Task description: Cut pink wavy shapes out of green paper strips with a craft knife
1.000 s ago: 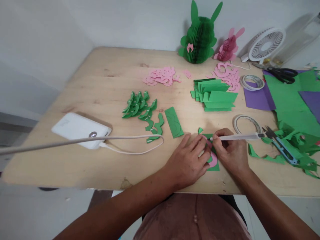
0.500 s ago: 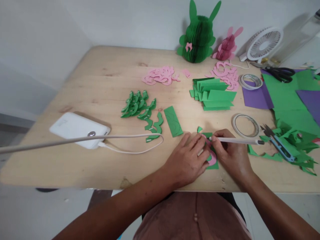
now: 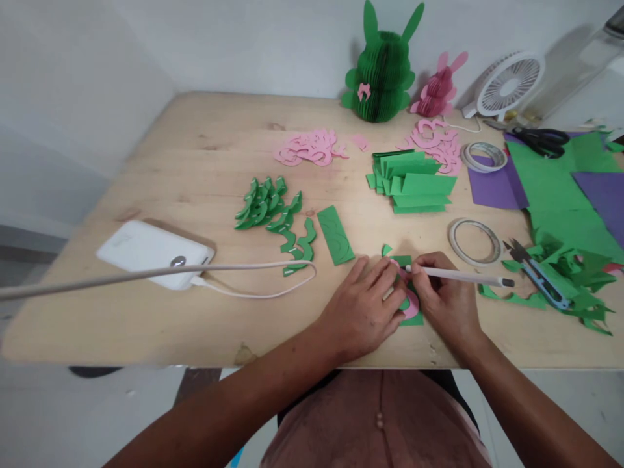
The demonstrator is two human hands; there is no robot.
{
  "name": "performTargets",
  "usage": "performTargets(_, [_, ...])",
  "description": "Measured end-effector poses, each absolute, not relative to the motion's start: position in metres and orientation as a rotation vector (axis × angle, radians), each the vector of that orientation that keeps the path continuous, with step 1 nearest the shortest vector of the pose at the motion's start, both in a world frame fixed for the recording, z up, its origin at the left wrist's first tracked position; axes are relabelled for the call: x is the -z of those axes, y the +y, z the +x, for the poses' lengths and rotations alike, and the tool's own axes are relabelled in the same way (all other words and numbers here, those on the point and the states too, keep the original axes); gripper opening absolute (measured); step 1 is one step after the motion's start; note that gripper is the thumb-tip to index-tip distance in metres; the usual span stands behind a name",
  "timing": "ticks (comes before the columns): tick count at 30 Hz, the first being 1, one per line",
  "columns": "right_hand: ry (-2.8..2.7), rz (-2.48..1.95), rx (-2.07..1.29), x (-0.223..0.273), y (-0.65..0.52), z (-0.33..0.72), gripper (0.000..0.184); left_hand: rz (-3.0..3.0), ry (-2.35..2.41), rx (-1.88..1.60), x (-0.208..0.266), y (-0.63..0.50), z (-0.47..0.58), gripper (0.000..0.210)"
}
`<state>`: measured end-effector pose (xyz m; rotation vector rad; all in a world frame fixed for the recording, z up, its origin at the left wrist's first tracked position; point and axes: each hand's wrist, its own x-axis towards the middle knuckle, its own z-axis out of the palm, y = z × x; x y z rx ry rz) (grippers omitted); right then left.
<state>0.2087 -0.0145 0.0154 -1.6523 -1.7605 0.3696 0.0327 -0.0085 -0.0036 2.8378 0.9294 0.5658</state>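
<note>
Matt paper (image 3: 415, 321) (smooth wooden table (image 3: 195, 331))

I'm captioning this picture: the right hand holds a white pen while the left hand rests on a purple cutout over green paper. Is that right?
The head view shows the cutout under the left hand is pink, not purple. The rest holds.

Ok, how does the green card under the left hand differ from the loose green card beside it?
The held card has a pink cutout on it; the loose card shows only curved lines. The left hand partly covers the held card, while the loose card lies uncovered. The pen in the right hand points at the held card, not the loose card. Both are green.
</note>
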Motion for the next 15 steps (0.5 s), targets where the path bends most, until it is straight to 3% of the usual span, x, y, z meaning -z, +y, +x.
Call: performTargets(15, [-1.776,-1.613,-0.334,-0.0156,-0.0139,0.209,0.017,2.827,0.931,-0.563,0.0048,-0.0087,0.0326,0.039])
